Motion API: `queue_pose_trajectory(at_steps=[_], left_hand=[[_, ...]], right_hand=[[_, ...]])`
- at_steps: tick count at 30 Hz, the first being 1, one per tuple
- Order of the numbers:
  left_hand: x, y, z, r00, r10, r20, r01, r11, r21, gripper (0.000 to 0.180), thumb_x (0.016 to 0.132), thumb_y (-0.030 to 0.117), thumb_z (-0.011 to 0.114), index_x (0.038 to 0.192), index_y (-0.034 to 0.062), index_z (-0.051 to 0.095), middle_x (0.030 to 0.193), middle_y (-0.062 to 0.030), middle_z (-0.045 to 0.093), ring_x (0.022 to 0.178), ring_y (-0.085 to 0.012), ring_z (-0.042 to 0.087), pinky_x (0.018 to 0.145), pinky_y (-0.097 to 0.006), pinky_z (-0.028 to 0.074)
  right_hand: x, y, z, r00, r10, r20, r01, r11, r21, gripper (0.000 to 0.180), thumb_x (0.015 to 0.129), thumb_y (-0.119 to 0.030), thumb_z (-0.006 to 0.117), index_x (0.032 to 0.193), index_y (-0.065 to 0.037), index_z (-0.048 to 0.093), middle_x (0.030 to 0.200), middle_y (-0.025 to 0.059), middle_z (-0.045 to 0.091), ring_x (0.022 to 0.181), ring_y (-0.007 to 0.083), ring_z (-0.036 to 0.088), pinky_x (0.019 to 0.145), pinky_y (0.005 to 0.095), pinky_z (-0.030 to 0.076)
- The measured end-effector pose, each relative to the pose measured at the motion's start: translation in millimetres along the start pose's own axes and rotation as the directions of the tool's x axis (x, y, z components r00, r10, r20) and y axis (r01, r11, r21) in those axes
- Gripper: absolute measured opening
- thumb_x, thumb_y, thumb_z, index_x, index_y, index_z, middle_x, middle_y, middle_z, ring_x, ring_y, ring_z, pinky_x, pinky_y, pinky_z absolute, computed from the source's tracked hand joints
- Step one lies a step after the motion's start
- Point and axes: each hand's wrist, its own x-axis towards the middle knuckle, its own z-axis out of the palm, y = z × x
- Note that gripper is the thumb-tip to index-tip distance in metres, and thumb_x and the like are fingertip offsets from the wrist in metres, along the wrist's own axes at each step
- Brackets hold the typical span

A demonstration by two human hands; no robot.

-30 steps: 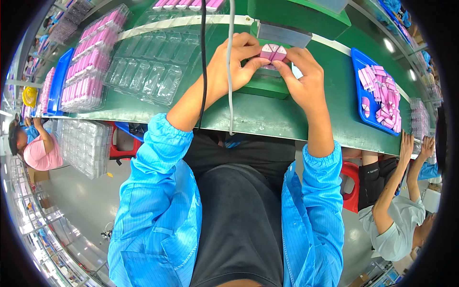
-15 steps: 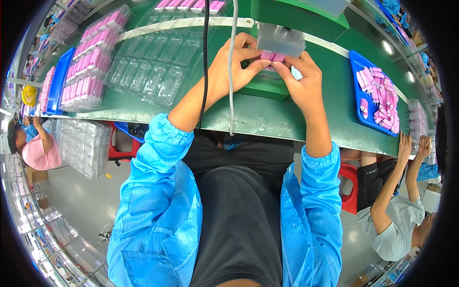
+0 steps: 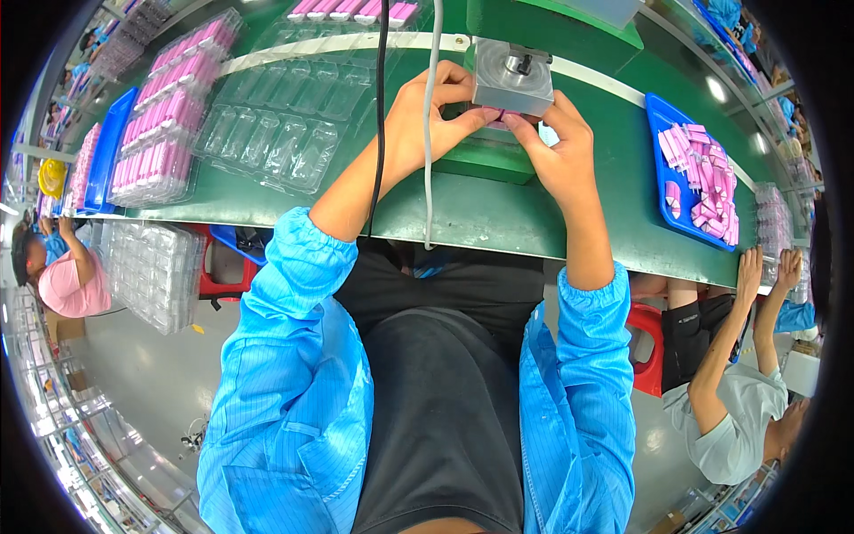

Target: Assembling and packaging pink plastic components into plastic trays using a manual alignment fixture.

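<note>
A green bench machine point(image 3: 551, 31) with a square metal press block point(image 3: 498, 84) stands in front of me. Just under the block's near edge lies a pair of small pink pieces point(image 3: 500, 121), mostly hidden by the block and my fingers. My left hand point(image 3: 440, 120) pinches them from the left, thumb at the front. From the right, my right hand point(image 3: 560, 142) closes on them the same way, its thumb close to the left one. Both hands rest around the block, above the machine's green base point(image 3: 485, 163).
Clear plastic trays point(image 3: 271, 142) lie to the left, beside stacked trays of pink pieces point(image 3: 156, 160). A blue tray point(image 3: 663, 191) of loose pink pieces is on the right. Black point(image 3: 382, 116) and grey point(image 3: 430, 151) cables hang before my left arm. Co-workers sit at both sides.
The metal block has come down, from blurred to sharp, and now covers most of the pink pieces. My hands have barely moved and keep their pinch.
</note>
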Motion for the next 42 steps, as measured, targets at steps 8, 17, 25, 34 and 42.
queue_pose_trajectory(at_steps=[8,17,25,34,42], left_hand=[[-1,6,-3,0.997,-0.080,0.005,0.080,0.997,0.023,0.028,0.083,0.022,0.077,0.104,0.0029,0.074,0.098,-0.0051,0.060,0.086,-0.0167,0.058,0.074,-0.029,0.046],[20,21,-13,0.995,-0.056,0.079,0.062,0.995,-0.073,0.037,0.077,0.026,0.081,0.106,0.0037,0.074,0.090,-0.0078,0.062,0.078,-0.0195,0.057,0.069,-0.033,0.047],[107,-108,-107,0.984,-0.075,-0.161,0.142,0.874,0.464,0.033,0.084,0.029,0.070,0.107,0.0062,0.074,0.082,-0.0156,0.071,0.075,-0.0232,0.068,0.069,-0.035,0.052],[160,-172,-86,0.937,-0.334,-0.103,0.313,0.670,0.673,0.066,0.068,0.048,0.080,0.122,0.0127,0.068,0.127,-0.0167,0.064,0.115,-0.0339,0.062,0.095,-0.042,0.052],[156,-122,-67,0.915,-0.382,-0.131,0.289,0.392,0.873,0.023,0.076,0.019,0.072,0.097,0.0106,0.075,0.105,-0.0141,0.073,0.101,-0.0329,0.070,0.082,-0.042,0.058]], right_hand=[[2,-10,-3,0.999,0.026,0.019,-0.027,0.999,0.017,0.023,0.078,-0.008,0.077,0.099,-0.001,0.073,0.081,0.0071,0.061,0.074,0.0185,0.061,0.071,0.0301,0.048],[5,-10,-20,0.992,-0.051,-0.117,0.059,0.996,0.064,0.020,0.080,-0.007,0.076,0.095,0.004,0.070,0.082,0.0073,0.062,0.077,0.0154,0.059,0.071,0.0280,0.047],[-28,31,-130,0.783,-0.145,-0.605,-0.305,0.758,-0.576,0.031,0.089,-0.013,0.071,0.117,-0.001,0.066,0.088,0.0094,0.059,0.081,0.0226,0.056,0.076,0.0355,0.046],[-54,30,-77,0.922,-0.012,-0.386,-0.212,0.820,-0.532,0.038,0.087,-0.010,0.069,0.123,-0.004,0.062,0.098,0.0117,0.058,0.094,0.0269,0.055,0.085,0.0384,0.044],[-60,30,-75,0.923,0.123,-0.365,-0.293,0.839,-0.459,0.033,0.087,-0.010,0.068,0.120,-0.005,0.064,0.097,0.0101,0.057,0.094,0.0266,0.054,0.086,0.0384,0.044]])
